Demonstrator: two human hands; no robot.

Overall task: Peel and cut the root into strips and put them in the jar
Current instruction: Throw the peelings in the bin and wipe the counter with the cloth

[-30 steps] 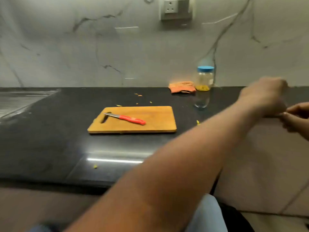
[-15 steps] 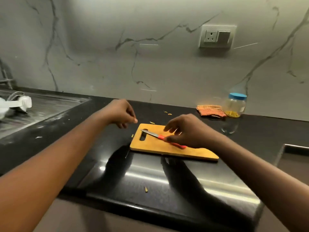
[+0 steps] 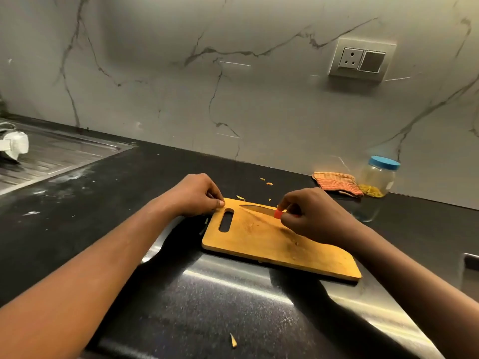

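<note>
While no whole root shows | left hand curled at board corner, cannot tell what it pinches | right hand pinches knife by red handle | jar far right holds yellow strips; they look light and bendy, so pinch softly.

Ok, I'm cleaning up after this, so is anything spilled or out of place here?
Yes. Small yellow peel scraps lie scattered on the black stone counter behind the wooden cutting board, and another lies near the counter's front edge. The board sits askew to that edge. Whitish smears mark the counter beside the steel sink.
</note>
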